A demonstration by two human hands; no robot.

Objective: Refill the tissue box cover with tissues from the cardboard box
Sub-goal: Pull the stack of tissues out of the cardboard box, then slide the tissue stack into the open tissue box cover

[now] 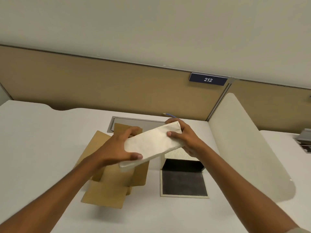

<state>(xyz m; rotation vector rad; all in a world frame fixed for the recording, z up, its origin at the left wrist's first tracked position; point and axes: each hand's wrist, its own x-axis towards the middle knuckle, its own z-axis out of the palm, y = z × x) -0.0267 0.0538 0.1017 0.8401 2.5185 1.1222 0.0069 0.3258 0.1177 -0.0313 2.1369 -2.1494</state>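
Fingers of both hands clamp a flat white stack of folded tissues [152, 144], left hand [116, 148] at its near end, right hand [186, 137] at its far end, held above the open brown cardboard box [107, 187] and the open black-lined tissue box cover [184, 180] mid-desk [42, 140].

White desk [42, 140] under cardboard box [107, 195], tissue box cover [183, 180].

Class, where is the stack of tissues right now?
In the head view, the stack of tissues is centre frame, held by both hands above the open cardboard box, left of the tissue box cover.
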